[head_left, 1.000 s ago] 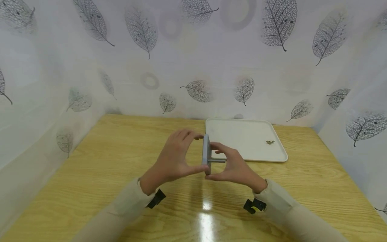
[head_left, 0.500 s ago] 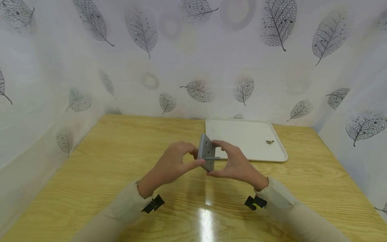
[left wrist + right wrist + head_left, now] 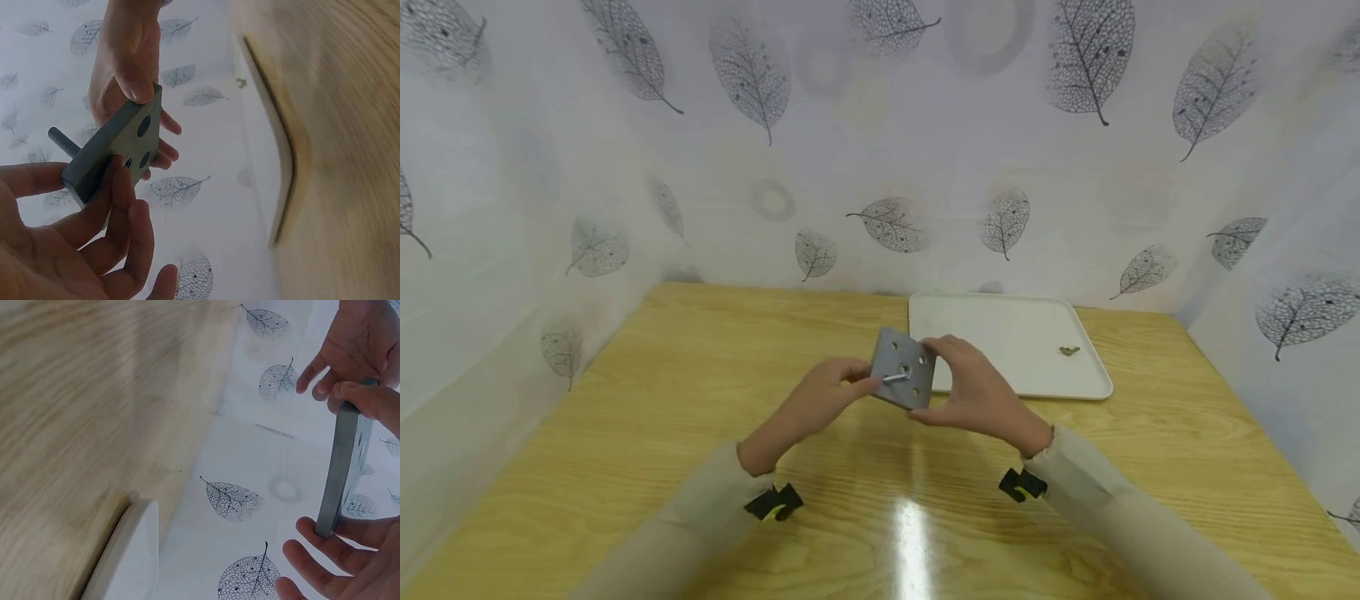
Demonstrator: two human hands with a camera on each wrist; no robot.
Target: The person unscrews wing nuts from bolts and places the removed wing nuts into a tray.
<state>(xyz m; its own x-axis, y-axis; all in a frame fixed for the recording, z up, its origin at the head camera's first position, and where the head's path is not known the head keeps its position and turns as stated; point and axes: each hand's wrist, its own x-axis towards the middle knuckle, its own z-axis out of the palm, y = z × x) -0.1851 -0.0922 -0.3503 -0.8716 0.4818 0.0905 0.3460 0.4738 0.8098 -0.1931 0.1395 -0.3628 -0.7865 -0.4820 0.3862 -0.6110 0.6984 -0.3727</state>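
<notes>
Both hands hold a grey square plate point(image 3: 891, 354) with several round holes in the air above the table. A thin metal pin point(image 3: 895, 378) sticks out of its face near the left edge. My left hand point(image 3: 820, 398) pinches the left edge, thumb in front near the pin, fingers behind. My right hand point(image 3: 977, 387) grips the right side, with index finger at the top corner and thumb at the bottom edge. In the left wrist view, the pin point(image 3: 62, 142) projects from the plate's far face; in the right wrist view, the plate point(image 3: 340, 462) appears nearly edge-on.
A white tray point(image 3: 985, 342) lies at the table's back right, bearing a small brass-coloured winged piece point(image 3: 1069, 351), perhaps a wing nut. The wooden table point(image 3: 737, 333) meets a leaf-patterned curtain point(image 3: 887, 150) behind and at the sides.
The plate has turned from nearly edge-on to show its holed face towards the head camera, and has shifted slightly left. The left fingers have moved lower along its left edge.
</notes>
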